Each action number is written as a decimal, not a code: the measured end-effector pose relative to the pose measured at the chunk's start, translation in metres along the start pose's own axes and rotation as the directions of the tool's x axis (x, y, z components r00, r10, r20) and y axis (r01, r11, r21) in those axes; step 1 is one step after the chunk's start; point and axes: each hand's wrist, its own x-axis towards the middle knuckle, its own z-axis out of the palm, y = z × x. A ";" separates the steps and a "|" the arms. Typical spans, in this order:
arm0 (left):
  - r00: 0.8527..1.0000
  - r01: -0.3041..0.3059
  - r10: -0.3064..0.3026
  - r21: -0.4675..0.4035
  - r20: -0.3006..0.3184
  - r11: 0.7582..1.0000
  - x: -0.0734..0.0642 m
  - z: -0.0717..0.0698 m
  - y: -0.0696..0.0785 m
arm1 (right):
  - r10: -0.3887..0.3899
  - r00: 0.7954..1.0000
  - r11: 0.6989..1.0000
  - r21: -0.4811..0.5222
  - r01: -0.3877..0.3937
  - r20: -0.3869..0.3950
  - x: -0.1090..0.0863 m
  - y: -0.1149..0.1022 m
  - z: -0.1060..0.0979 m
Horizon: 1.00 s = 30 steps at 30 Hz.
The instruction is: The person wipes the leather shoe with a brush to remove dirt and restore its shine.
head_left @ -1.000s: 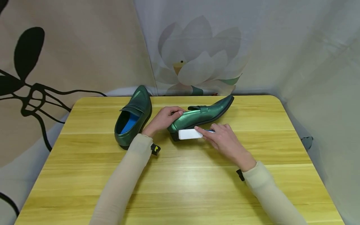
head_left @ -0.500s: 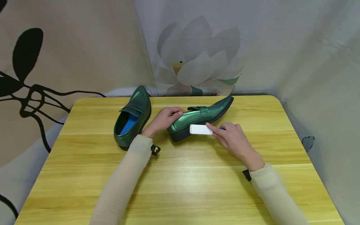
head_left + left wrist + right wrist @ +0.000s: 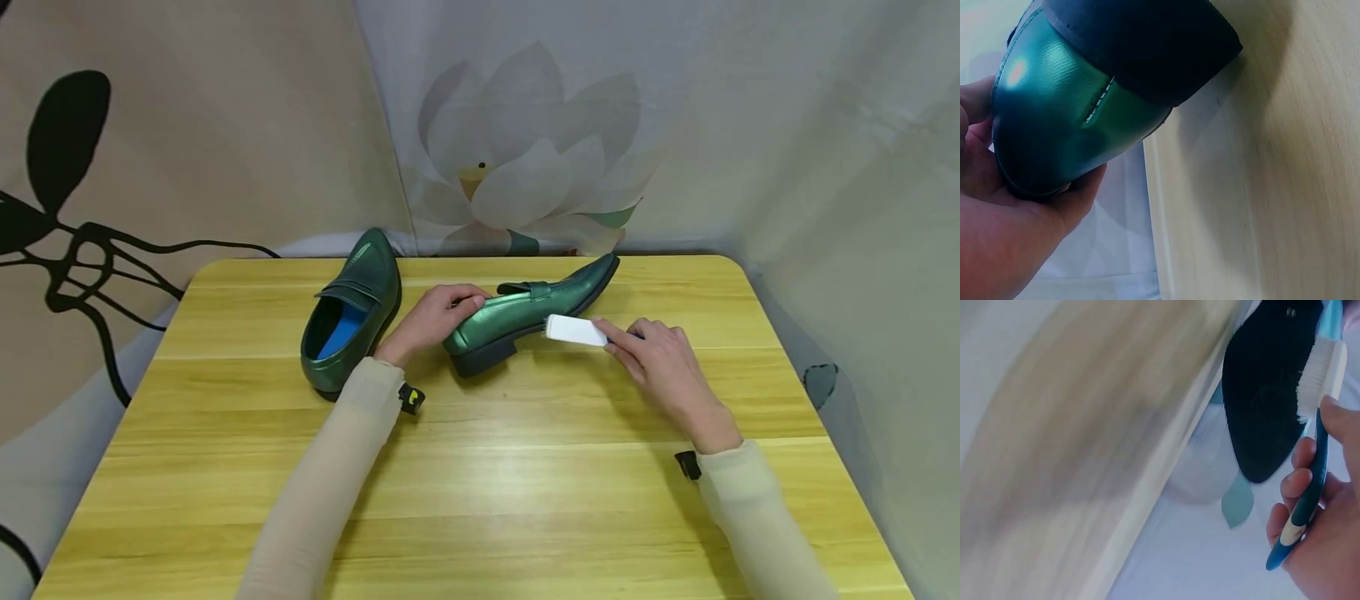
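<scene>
My left hand [image 3: 433, 319] grips a shiny green loafer [image 3: 525, 317] by the rim of its heel end, fingers inside the opening and thumb outside in the left wrist view [image 3: 1054, 119]. The loafer is tilted, toe pointing to the far right, its dark sole [image 3: 1269, 394] turned to my right hand. My right hand [image 3: 667, 367] holds a brush with a white head [image 3: 576, 330] and a blue-and-white handle [image 3: 1316, 469]. In the right wrist view the white bristles [image 3: 1311, 378] are at the edge of the sole. Whether the heel touches the table is unclear.
A second green loafer [image 3: 367, 275] with a blue insole stands upright to the left of my left hand. All this is on a wooden table [image 3: 480, 500], whose far edge meets a hanging cloth [image 3: 525, 150] with a flower print.
My right hand has moved the brush right and away along the loafer's lower side, from the heel to the middle of the sole. My left hand and the loafer have hardly moved.
</scene>
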 end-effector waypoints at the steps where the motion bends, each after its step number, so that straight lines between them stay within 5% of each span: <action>1: 1.000 -0.003 0.003 0.000 -0.002 1.000 0.000 0.000 0.000 | 0.006 1.000 1.000 0.001 -0.006 -0.013 -0.001 0.003 -0.001; 13: 1.000 0.015 -0.015 -0.004 -0.024 1.000 0.001 0.001 -0.002 | -0.059 0.997 0.998 0.022 0.058 0.056 0.017 -0.024 0.014; 25: 1.000 0.016 -0.016 -0.015 -0.023 1.000 0.002 0.000 0.002 | 0.128 0.986 0.992 0.026 -0.126 -0.104 -0.009 0.019 -0.012; 30: 1.000 0.019 -0.019 -0.015 -0.023 1.000 0.001 0.002 0.000 | 0.092 0.994 0.994 0.059 -0.088 -0.063 -0.008 0.013 -0.006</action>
